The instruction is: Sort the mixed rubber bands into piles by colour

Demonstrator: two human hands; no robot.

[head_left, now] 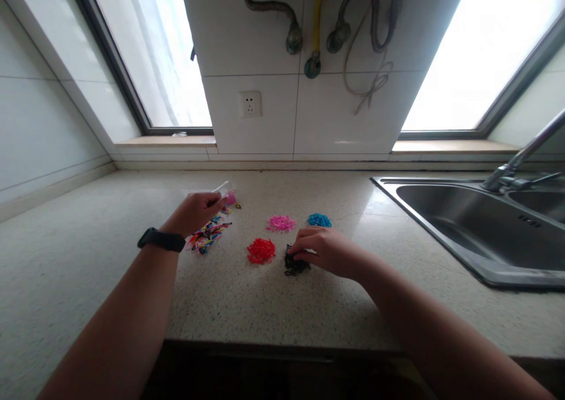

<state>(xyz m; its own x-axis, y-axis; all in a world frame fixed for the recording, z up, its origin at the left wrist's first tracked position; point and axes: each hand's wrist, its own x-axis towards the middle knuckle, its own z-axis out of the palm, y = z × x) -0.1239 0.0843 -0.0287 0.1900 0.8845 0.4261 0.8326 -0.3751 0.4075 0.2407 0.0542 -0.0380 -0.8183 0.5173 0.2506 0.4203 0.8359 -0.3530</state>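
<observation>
Fingertips of my right hand are pinched together in a pile of small black rubber bands. My left hand is closed above a mixed-colour heap of small bands; its fingers touch a clear and pink item, whose kind I cannot make out. A thin white stick shows just beyond that hand. Between the hands lie a red pile and a pink pile of bands. A blue pile sits just behind my right hand.
The speckled stone countertop ends in a front edge close to me. A steel sink with a faucet is set in at the right. On the tiled back wall are a socket and hoses, between two windows.
</observation>
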